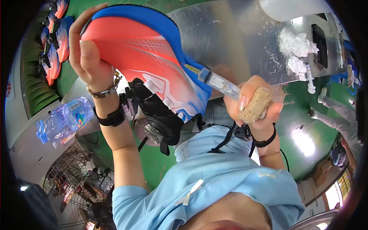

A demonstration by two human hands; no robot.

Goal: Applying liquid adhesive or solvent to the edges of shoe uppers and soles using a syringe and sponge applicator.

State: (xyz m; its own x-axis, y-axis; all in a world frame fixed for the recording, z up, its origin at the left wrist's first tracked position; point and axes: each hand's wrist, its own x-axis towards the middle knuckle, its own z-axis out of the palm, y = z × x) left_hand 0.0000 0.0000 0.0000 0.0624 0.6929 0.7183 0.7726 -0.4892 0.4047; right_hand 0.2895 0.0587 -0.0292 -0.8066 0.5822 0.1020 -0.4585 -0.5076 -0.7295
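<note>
A coral and blue sneaker [142, 53] with a black lace area is in my left hand [92, 61], whose fingers and thumb wrap round one end of it. In my right hand [253, 101] are a clear syringe [226, 86] and a rough tan block [257, 104], which looks like crepe rubber. A yellowish needle hub [192, 69] at the syringe's front points at the shoe's blue edge. Whether its tip touches the shoe I cannot tell. My palm hides the back end of the syringe.
The metal table [226, 34] bears crumpled white tissue [297, 44], a second syringe [309, 73] and a black flat device [319, 46]. At left are a clear plastic bottle [67, 117], several similar shoes [55, 42] and a wire-caged fan [82, 184]. Another person's legs [337, 115] show at right.
</note>
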